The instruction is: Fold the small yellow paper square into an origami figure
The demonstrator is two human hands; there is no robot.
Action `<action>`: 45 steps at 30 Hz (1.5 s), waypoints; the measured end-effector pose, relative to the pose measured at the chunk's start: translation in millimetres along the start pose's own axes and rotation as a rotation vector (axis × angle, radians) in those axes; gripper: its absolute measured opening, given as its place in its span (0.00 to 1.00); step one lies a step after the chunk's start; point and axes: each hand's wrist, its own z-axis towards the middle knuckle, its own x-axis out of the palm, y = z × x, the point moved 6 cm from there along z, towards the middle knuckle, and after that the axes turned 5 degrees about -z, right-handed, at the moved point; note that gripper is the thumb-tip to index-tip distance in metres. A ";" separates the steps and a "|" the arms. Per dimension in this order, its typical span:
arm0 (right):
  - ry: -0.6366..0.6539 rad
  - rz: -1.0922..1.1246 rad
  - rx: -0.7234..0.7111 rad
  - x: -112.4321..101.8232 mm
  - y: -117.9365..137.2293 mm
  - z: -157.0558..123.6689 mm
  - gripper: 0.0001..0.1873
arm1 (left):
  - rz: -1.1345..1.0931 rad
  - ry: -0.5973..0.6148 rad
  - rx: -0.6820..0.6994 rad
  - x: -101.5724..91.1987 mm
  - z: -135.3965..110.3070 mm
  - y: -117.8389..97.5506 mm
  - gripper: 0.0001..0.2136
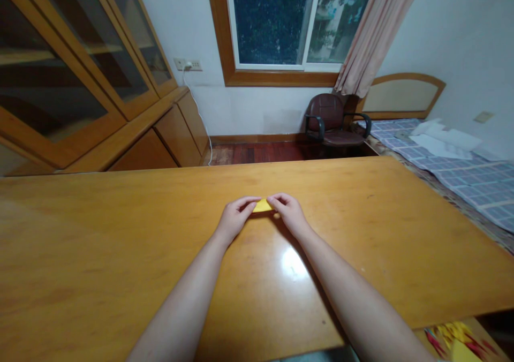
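Note:
A small folded piece of yellow paper (263, 205) lies on the wooden table (120, 244) near its middle. My left hand (235, 217) pinches the paper's left end with its fingers curled. My right hand (289, 212) pinches the right end, fingertips pressed onto it. Most of the paper is hidden under my fingers. Both forearms reach in from the near edge.
A pile of red and yellow paper pieces (458, 338) sits at the near right corner. Beyond the table stand a wooden glass-door cabinet (80, 83) at left, a dark office chair (333, 121) under the window, and a bed (461, 164) at right.

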 end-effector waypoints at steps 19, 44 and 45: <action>0.027 0.011 -0.034 2.7 -2.8 0.9 0.14 | 0.009 -0.025 0.002 -0.7 -0.5 4.5 0.12; 0.000 -0.019 -0.072 0.1 -4.2 2.9 0.12 | 0.033 -0.025 0.007 -0.4 0.4 2.4 0.11; 0.000 -0.018 -0.071 0.1 -4.3 2.9 0.12 | 0.033 -0.025 0.007 -0.4 0.3 2.7 0.11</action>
